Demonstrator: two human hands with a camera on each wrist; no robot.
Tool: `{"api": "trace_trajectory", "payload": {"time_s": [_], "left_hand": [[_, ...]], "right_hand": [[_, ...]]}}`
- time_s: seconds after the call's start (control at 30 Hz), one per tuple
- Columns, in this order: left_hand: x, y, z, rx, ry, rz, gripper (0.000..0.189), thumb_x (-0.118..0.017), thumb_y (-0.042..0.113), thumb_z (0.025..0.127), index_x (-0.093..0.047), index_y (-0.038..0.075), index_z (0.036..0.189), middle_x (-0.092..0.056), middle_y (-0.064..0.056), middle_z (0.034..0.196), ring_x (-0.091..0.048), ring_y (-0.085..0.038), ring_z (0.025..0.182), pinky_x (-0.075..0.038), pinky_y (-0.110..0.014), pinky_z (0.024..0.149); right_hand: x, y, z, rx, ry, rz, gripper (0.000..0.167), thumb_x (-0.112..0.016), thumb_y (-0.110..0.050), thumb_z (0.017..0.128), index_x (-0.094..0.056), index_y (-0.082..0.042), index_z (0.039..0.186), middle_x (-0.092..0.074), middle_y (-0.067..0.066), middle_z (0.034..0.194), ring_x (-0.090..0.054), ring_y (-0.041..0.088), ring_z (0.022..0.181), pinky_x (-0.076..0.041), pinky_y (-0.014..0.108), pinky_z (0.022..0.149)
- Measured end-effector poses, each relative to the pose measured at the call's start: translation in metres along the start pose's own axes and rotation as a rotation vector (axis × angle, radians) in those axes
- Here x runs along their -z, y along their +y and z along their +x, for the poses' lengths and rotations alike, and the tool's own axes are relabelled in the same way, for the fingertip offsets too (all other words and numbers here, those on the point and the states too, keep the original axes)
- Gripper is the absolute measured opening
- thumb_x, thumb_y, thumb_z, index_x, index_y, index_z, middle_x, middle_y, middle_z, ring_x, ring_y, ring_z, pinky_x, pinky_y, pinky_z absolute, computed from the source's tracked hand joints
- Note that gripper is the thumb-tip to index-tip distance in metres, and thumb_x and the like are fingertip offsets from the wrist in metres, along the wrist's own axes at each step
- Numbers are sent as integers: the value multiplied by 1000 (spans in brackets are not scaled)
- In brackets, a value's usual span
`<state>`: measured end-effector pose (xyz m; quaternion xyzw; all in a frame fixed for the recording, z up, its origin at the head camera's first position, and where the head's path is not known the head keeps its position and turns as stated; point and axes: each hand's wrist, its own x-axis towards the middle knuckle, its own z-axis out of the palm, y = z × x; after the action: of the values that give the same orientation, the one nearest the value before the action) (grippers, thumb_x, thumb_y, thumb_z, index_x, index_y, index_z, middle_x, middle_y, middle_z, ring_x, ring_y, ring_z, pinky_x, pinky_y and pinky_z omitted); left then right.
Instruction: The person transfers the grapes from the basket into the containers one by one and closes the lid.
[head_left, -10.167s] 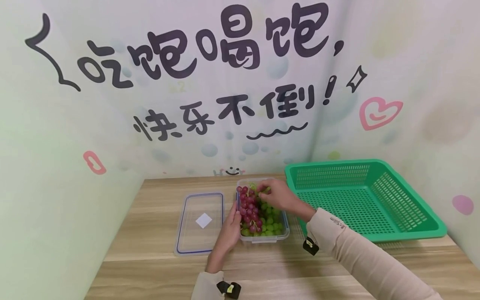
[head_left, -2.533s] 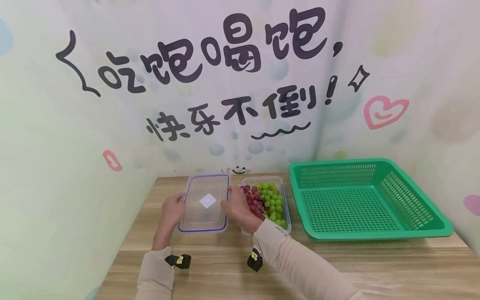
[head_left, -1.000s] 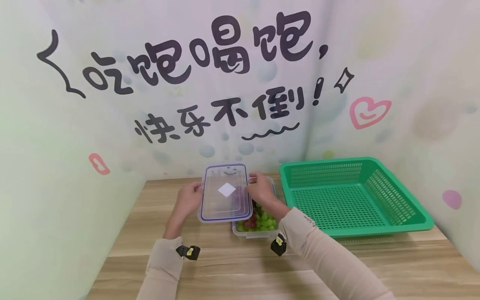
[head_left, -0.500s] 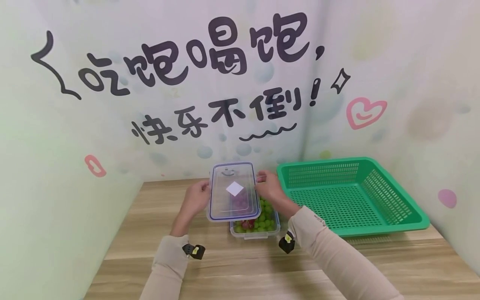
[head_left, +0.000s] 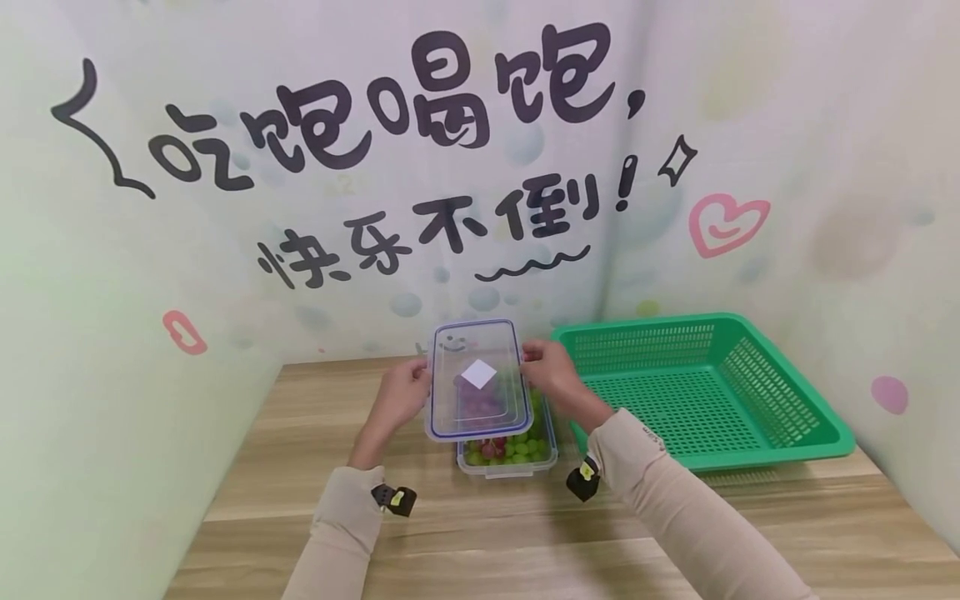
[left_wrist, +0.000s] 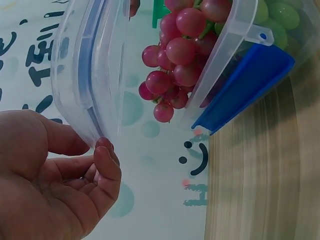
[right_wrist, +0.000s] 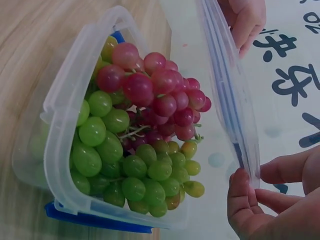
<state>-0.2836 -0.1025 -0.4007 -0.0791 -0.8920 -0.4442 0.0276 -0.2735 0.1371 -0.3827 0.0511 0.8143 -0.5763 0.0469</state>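
Both hands hold a clear plastic lid with a blue seal and a white diamond-shaped label. My left hand pinches its left edge between thumb and fingers; my right hand pinches the right edge. The lid is raised and overlaps much of a clear food container in the head view. A gap shows between lid and grapes in both wrist views. Inside the container lie red grapes and green grapes, heaped above its rim. A blue clip hangs on the container's side.
A large green plastic basket stands right of the container, close to my right forearm. The wood-grain table reaches back to a printed wall sheet with black lettering.
Earlier my left hand held the container while my right was at the grapes. Then both hands took the lid from the table at left, lifted it and carried it right, over the container.
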Motion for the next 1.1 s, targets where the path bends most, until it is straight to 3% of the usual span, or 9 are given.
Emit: {"api": "trace_trajectory", "payload": {"time_s": [0.13, 0.3, 0.63, 0.9, 1.1], "left_hand": [[0, 4, 0, -24, 7, 2, 34, -48, 13, 102, -63, -3, 128, -71, -19, 102, -67, -28, 89, -58, -37, 74], [2, 11, 0, -22, 16, -13, 37, -50, 13, 101, -59, -6, 130, -69, -23, 112, -68, -33, 99, -58, -45, 86], [3, 20, 2, -71, 88, -51, 35, -56, 7, 97, -60, -7, 128, -69, -21, 106, -67, -31, 92, -58, -41, 81], [3, 23, 2, -80, 126, -69, 34, -56, 7, 98, -59, -6, 129, -68, -21, 104, -67, -30, 89, -58, -42, 80], [4, 28, 0, -80, 157, -86, 34, -57, 7, 98, -59, -3, 130, -68, -20, 105, -66, -31, 93, -57, -44, 85]], "right_hand": [[4, -2, 2, 4, 4, 8, 49, -50, 1, 96, -45, 4, 145, -56, 24, 135, -59, 32, 114, -54, 48, 94], [9, -2, 4, 23, 17, 12, 47, -50, 3, 94, -50, 4, 141, -60, 24, 129, -61, 26, 100, -56, 48, 89], [17, -6, 5, 32, 53, 58, 48, -53, 3, 93, -54, -4, 141, -60, 18, 116, -58, 20, 86, -56, 28, 68], [23, -10, 1, 27, 59, 99, 48, -57, -2, 96, -53, -13, 142, -59, 14, 110, -61, 24, 95, -59, 33, 70], [28, -9, 1, 55, 43, 128, 50, -58, -4, 97, -51, -16, 145, -59, 15, 114, -61, 25, 96, -61, 39, 80]]}}
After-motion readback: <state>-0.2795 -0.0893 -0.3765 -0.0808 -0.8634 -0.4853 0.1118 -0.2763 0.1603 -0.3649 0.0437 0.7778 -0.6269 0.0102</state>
